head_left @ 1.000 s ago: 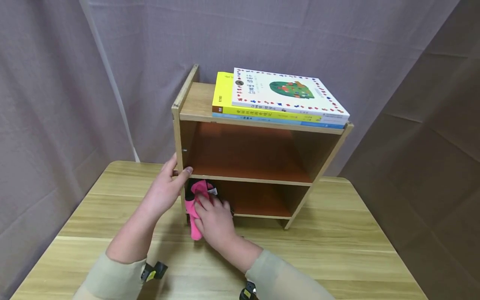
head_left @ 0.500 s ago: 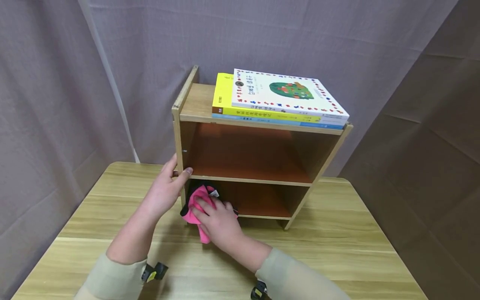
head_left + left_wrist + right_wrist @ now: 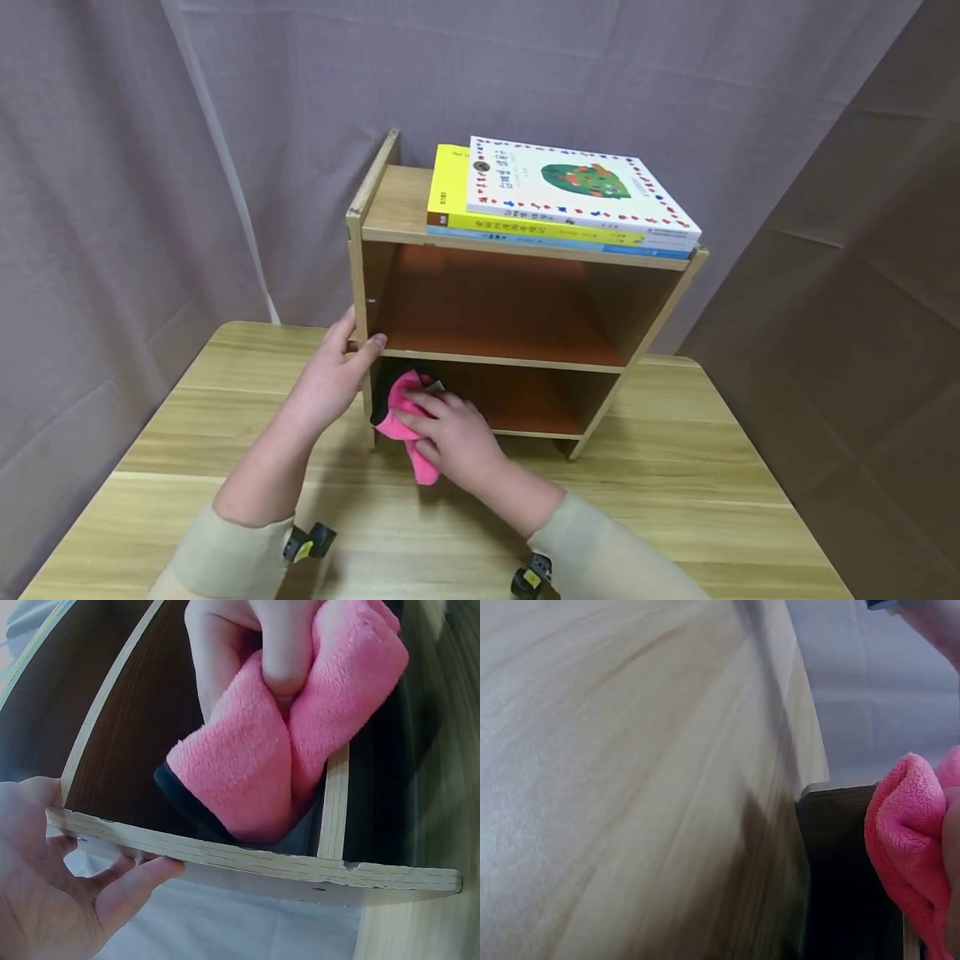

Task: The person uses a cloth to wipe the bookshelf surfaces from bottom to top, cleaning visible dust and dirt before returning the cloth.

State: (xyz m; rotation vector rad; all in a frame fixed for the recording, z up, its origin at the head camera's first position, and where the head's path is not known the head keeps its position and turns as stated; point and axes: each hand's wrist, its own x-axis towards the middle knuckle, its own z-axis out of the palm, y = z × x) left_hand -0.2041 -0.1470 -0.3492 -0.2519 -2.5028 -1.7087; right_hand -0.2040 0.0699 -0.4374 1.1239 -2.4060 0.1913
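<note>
A small wooden bookshelf (image 3: pixel 487 360) stands on the table. My left hand (image 3: pixel 333 379) grips its left side panel (image 3: pixel 247 859), thumb at the front edge near the middle shelf and fingers on the outer face. In the lower compartment, my right hand (image 3: pixel 459 437) holds a pink cloth (image 3: pixel 405 417) with dark edging against the bottom shelf, at the left end. One end of the cloth hangs over the front edge of that shelf. Seen from the left wrist, the fluffy cloth (image 3: pixel 240 765) is bunched under the right hand's fingers (image 3: pixel 285 645), close to the side panel.
Several books (image 3: pixel 570 187) lie stacked on the top of the bookshelf, a white one uppermost over a yellow one. Grey curtains (image 3: pixel 300 100) hang behind the wood-grain table (image 3: pixel 675 500), and a brown cloth wall (image 3: pixel 840 292) rises at its right.
My right hand has moved a little rightward along the bottom shelf, and the cloth with it. The cloth's hanging end has shifted right too. My left hand keeps its place on the side panel.
</note>
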